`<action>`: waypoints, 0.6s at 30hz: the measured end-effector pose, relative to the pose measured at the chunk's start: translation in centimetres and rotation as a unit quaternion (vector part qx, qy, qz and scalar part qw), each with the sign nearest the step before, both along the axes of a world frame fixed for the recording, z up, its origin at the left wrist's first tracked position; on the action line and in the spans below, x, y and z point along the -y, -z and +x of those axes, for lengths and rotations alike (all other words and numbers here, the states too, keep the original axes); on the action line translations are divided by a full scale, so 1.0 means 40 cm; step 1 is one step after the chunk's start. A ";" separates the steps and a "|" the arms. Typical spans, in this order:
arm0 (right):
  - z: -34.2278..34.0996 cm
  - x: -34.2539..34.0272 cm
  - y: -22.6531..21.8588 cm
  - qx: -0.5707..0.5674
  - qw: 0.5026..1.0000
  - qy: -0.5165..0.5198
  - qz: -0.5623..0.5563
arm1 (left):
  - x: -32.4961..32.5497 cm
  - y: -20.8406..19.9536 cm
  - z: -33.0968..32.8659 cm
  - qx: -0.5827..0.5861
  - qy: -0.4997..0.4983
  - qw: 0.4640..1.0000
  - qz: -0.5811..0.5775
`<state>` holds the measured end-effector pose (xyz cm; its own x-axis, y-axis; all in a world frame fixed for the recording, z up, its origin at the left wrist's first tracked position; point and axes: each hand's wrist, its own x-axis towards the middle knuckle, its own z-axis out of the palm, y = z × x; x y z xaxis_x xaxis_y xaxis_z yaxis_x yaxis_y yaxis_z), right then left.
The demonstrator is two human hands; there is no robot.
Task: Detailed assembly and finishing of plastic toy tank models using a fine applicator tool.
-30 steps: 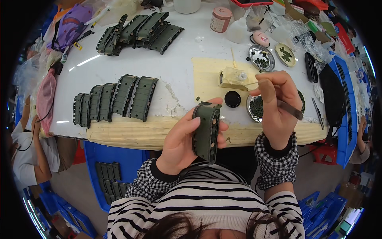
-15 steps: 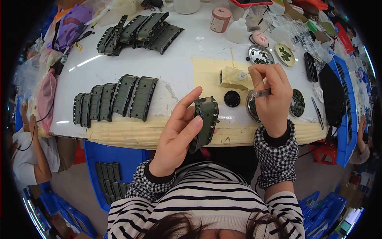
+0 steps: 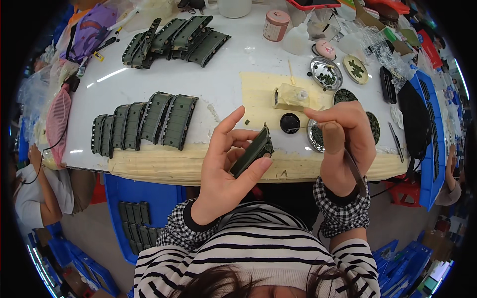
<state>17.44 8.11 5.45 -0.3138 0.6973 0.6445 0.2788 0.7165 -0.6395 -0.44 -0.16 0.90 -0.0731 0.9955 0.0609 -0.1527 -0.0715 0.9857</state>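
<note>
The left hand (image 3: 218,181) clamps a green curved piece (image 3: 251,153) between thumb and fingers, tilted above the near edge of the table (image 3: 223,84); the right hand (image 3: 348,144) pinches a thin tool (image 3: 300,128), its tip at a black cup (image 3: 289,122), touching or not I cannot tell; beyond stands a tape-wrapped block (image 3: 289,98); leftward lie green strips (image 3: 178,123) in a row; farthest, a loose pile (image 3: 194,36) of more.
</note>
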 end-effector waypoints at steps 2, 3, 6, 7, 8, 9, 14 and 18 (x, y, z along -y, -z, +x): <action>-0.011 0.008 0.015 -0.035 0.996 -0.041 -0.066 | -0.002 -0.006 0.004 -0.023 0.011 1.000 0.005; -0.017 0.010 0.028 -0.074 0.990 -0.070 -0.098 | -0.002 -0.006 0.005 -0.021 0.015 1.000 0.005; -0.027 0.011 0.041 -0.066 0.988 -0.093 -0.108 | -0.001 -0.006 0.007 -0.016 0.024 1.000 0.005; -0.031 0.011 0.046 -0.080 0.985 -0.098 -0.121 | 0.000 -0.006 0.007 -0.013 0.025 1.000 0.005; -0.035 0.012 0.051 -0.095 0.981 -0.102 -0.133 | 0.000 -0.006 0.008 -0.011 0.026 1.000 0.004; -0.036 0.013 0.052 -0.103 0.978 -0.104 -0.145 | 0.000 -0.005 0.008 -0.012 0.026 1.000 0.004; -0.032 0.015 0.051 -0.105 0.974 -0.105 -0.171 | 0.000 0.000 0.009 -0.012 0.028 0.999 0.009; -0.032 0.010 0.055 -0.097 0.977 -0.108 -0.154 | 0.000 0.000 0.009 -0.011 0.027 1.000 0.006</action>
